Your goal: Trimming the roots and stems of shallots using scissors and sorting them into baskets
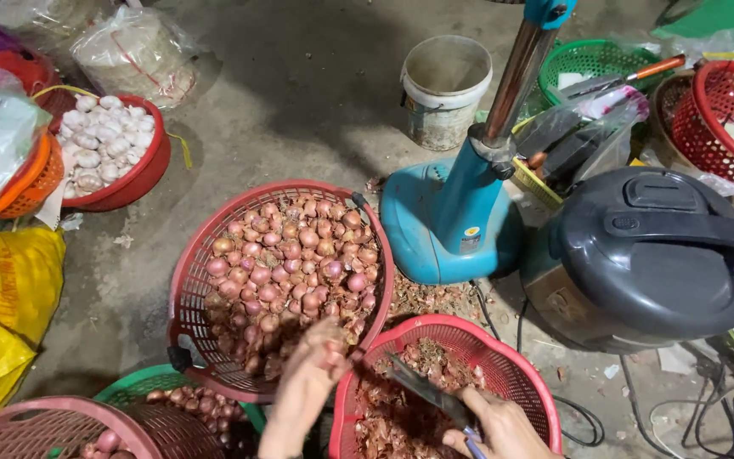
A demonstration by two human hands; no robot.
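My left hand point(309, 374) pinches a small shallot at the near rim of a big red basket point(190, 289) heaped with shallots point(295, 259). My right hand point(494, 429) grips a knife point(422, 387) whose blade points up and left toward the left hand. Both hands hover over a smaller red basket point(516, 365) holding dry shallot skins point(392, 408).
A blue fan base point(448, 217) and a black rice cooker point(652, 255) stand to the right. Behind are a white bucket point(443, 85), a red bowl of garlic point(108, 140), yellow sacks point(2, 297), green and red baskets, and cables point(588, 416) on the concrete floor.
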